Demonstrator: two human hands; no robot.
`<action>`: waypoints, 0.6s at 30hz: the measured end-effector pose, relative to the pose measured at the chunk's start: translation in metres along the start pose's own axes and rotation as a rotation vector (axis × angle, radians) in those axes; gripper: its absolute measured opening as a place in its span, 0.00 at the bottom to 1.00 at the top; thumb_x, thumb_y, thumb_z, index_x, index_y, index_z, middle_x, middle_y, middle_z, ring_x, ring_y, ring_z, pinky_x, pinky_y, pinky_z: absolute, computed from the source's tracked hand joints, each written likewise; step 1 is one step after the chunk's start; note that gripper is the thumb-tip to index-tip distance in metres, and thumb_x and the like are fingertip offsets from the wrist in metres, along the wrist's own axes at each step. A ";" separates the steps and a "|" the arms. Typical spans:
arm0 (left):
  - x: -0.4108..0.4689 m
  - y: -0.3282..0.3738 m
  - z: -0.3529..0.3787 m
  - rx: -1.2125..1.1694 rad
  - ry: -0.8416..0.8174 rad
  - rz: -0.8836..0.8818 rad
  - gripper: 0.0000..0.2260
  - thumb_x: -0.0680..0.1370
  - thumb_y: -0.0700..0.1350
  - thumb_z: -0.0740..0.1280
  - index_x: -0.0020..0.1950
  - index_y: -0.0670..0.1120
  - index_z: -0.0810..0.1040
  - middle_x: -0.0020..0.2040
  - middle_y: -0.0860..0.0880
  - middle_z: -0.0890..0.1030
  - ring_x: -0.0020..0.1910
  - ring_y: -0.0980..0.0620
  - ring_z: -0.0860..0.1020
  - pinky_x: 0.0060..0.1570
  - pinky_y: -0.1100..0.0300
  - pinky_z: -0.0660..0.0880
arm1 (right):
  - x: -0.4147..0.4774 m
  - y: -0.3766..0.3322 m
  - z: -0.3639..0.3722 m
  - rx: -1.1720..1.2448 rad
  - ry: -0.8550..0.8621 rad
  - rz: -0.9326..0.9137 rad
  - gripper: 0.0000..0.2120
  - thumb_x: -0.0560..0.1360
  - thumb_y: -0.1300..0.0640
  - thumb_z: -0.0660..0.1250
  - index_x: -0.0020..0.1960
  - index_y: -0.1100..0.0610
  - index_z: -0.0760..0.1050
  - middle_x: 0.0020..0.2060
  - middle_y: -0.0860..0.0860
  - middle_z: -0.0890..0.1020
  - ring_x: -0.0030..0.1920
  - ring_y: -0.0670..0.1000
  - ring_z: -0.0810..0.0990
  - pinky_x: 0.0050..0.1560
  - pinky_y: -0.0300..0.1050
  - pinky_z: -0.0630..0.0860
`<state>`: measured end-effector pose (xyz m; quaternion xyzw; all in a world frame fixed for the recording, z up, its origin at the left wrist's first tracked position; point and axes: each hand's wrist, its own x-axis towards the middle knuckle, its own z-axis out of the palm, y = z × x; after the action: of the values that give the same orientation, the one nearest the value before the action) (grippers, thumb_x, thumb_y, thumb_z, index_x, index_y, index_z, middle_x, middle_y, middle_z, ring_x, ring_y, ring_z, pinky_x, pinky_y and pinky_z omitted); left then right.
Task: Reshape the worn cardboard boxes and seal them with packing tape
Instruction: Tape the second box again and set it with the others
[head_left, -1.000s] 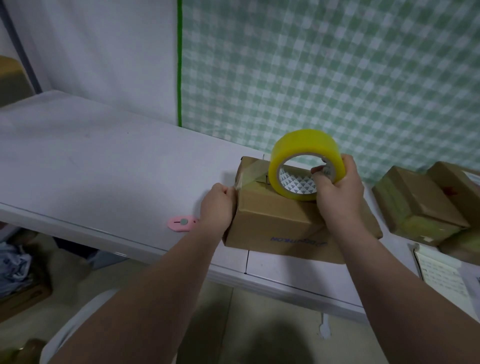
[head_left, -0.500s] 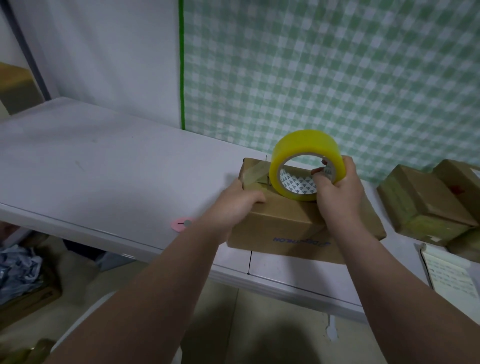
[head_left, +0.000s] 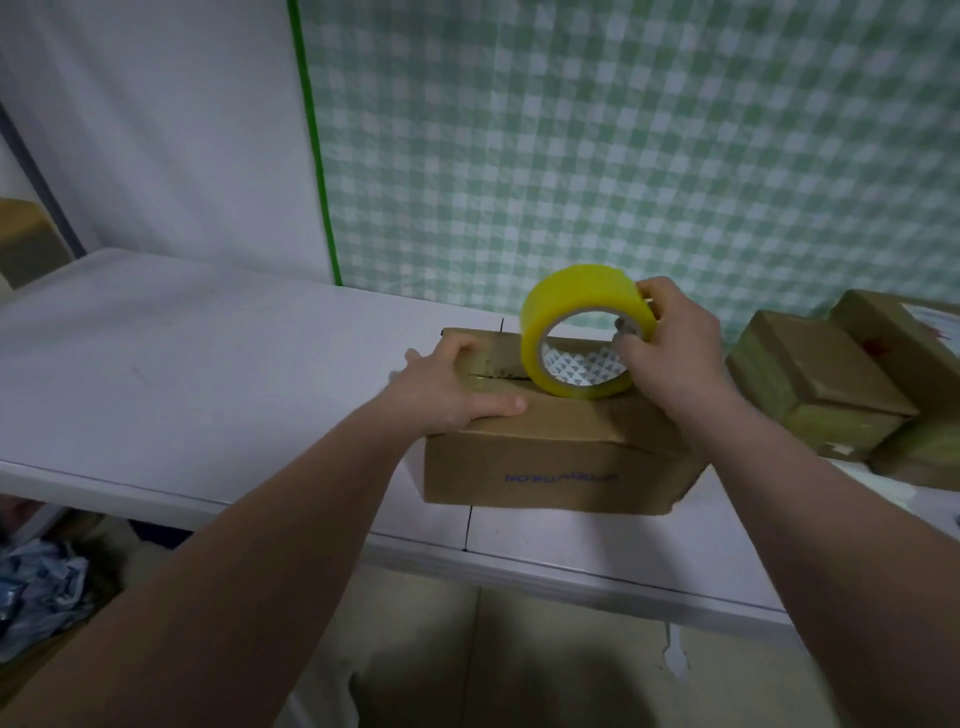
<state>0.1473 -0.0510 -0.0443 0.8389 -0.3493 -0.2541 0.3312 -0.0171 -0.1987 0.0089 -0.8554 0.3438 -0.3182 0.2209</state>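
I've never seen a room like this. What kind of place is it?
Probably a small parcel-packing spot, maybe at home. The right hand holds a tape roll on a box, more taped boxes sit on the table, and checked cloth hangs behind.

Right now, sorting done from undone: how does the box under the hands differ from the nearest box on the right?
The box under the hands has bare sides with blue print; the box on the right has greenish taped sides. The left hand presses the first, tape roll atop; the second lies untouched. Both are cardboard.
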 end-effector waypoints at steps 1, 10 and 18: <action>0.000 0.001 0.000 0.031 -0.002 -0.006 0.48 0.47 0.76 0.69 0.65 0.67 0.60 0.65 0.46 0.66 0.63 0.44 0.68 0.64 0.47 0.70 | 0.002 0.004 -0.010 -0.041 0.012 -0.004 0.12 0.74 0.61 0.66 0.57 0.56 0.72 0.44 0.53 0.76 0.43 0.56 0.75 0.39 0.45 0.67; 0.002 0.009 -0.001 0.201 0.019 -0.012 0.43 0.57 0.74 0.70 0.68 0.65 0.60 0.67 0.43 0.62 0.67 0.36 0.64 0.67 0.41 0.64 | 0.006 0.039 -0.060 -0.328 0.162 0.069 0.19 0.71 0.63 0.64 0.61 0.53 0.74 0.55 0.57 0.78 0.53 0.62 0.76 0.42 0.49 0.70; 0.002 0.030 -0.006 0.470 0.045 0.103 0.41 0.65 0.71 0.67 0.73 0.54 0.62 0.78 0.50 0.49 0.77 0.42 0.42 0.71 0.35 0.48 | 0.003 0.068 -0.076 -0.359 0.197 0.239 0.18 0.72 0.69 0.61 0.59 0.57 0.74 0.50 0.63 0.78 0.51 0.66 0.76 0.44 0.55 0.73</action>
<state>0.1404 -0.0664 -0.0186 0.8796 -0.4335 -0.1298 0.1469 -0.0992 -0.2581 0.0223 -0.7989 0.5138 -0.3055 0.0667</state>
